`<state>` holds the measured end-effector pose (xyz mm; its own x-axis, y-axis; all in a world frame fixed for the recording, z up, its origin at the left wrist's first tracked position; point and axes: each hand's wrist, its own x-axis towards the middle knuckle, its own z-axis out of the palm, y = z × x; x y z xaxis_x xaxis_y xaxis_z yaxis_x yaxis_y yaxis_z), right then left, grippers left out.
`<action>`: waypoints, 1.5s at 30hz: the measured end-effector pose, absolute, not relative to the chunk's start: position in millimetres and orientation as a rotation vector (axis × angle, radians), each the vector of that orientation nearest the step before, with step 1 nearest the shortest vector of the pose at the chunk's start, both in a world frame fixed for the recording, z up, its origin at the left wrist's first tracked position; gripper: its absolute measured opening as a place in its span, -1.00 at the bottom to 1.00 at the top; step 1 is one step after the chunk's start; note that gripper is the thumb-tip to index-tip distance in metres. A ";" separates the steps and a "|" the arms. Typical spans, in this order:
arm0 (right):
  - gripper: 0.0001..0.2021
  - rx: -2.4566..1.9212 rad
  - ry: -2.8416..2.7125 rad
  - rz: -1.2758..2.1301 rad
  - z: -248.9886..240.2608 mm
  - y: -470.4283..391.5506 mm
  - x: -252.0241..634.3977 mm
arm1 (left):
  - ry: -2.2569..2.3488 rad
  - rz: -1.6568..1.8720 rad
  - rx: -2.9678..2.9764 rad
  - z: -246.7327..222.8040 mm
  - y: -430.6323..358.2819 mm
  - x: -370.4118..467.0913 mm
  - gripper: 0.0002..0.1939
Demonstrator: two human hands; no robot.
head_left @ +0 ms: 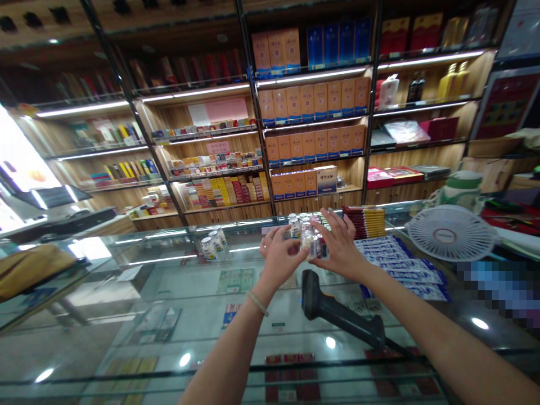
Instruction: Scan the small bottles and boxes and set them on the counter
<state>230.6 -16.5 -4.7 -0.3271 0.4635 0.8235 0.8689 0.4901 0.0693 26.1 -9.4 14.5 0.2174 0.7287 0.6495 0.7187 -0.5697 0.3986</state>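
Both arms reach over a glass counter (177, 315) to a cluster of small clear bottles or jars (310, 243). On the left side of the cluster is my left hand (282, 247), its fingers apart and curved, with a bracelet on the wrist. My right hand (337, 239) lies along the right side, fingers spread. The fingertips are at the outer jars; whether they press on them I cannot tell. Several similar small white-labelled containers (214, 243) stand apart to the left. Nearer to me lies a black barcode scanner (341, 315) with its cable.
Right of my hands are a stack of dark red and yellow packs (363, 223), blue-and-white sachets (400, 267), a white fan (453, 233) and a green-and-white jug (460, 188). Behind the counter, lit shelves (312, 121) hold boxes. A brown cloth item (34, 270) lies at left.
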 end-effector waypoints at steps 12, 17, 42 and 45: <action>-0.57 -1.110 -1.887 -0.669 -3.2 -16.5 231.8 | 1.560 1.351 2.338 22.9 -1.7 13.8 -0.81; -0.58 -1.087 -1.868 -0.818 -2.5 -15.2 233.9 | 1.437 1.296 2.450 15.9 -1.6 14.1 -0.81; -0.69 -1.192 -1.876 -0.819 -1.6 -17.3 238.1 | 1.582 1.451 2.845 13.7 -15.8 12.4 -0.57; -0.70 -1.191 -1.896 -0.825 -0.3 -17.2 236.0 | 1.582 1.458 2.832 13.2 -16.2 11.2 -0.62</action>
<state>236.0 -17.2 -0.3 -0.2979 0.4483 0.8428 0.9221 0.3634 0.1326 11.2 -16.2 13.2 0.2992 0.5131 0.8045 0.8438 -0.5360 0.0280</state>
